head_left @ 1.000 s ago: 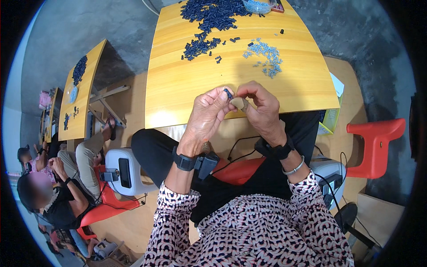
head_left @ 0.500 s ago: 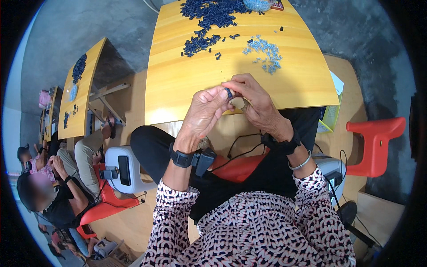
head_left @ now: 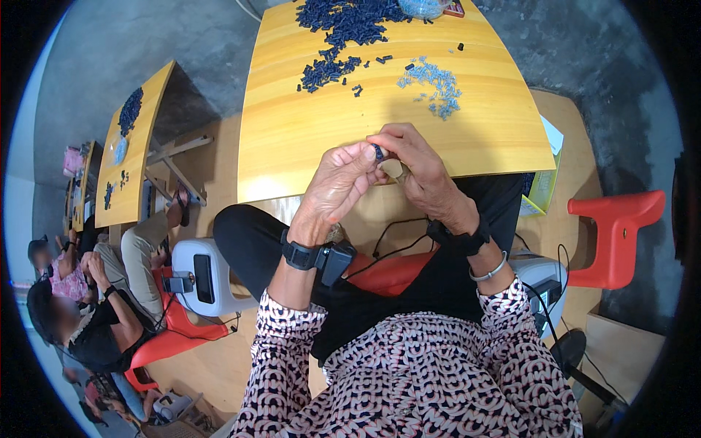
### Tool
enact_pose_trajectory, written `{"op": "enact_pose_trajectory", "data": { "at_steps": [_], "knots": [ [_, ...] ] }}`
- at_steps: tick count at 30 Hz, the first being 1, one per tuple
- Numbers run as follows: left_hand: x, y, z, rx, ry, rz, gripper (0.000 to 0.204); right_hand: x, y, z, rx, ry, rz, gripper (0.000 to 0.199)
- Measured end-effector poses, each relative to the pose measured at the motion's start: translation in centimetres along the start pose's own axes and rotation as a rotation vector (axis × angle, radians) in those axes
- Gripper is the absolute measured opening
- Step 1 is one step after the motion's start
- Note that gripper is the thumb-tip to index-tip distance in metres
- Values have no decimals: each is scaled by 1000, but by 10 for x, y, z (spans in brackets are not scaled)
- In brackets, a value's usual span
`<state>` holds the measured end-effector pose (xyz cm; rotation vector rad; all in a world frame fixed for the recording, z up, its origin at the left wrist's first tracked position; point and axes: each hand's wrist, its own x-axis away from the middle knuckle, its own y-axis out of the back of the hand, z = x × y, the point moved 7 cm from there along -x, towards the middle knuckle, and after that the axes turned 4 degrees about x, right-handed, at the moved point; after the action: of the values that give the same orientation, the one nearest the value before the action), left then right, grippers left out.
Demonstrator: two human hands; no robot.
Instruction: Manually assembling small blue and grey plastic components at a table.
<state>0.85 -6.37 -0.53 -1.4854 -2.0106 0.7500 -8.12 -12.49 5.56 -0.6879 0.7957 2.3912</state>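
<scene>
My left hand pinches a small dark blue, ridged piece between thumb and fingers. From the other side my right hand meets it, its fingertips closed at the top of the same piece; whether they hold a second small part is hidden. Both hands are raised at the near edge of the yellow wooden table. Beyond them lies a loose heap of small dark blue pieces, with a smaller cluster nearer. To its right is a scatter of tiny clear bluish pieces.
A clear bowl stands at the table's far edge. A yellow-green box is beside the table's right side, near a red stool. At left, people sit by another table. Cables hang near my knees.
My hands stay together at the dark blue piece, with only slight finger and wrist shifts. The heaps on the table look the same.
</scene>
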Motion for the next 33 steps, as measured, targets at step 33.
{"op": "enact_pose_trajectory", "data": {
  "at_steps": [33],
  "knots": [
    [-5, -11, 9, -294, -83, 7, 62, 7, 20, -6, 136, -74, 28, 51]
  ]
}}
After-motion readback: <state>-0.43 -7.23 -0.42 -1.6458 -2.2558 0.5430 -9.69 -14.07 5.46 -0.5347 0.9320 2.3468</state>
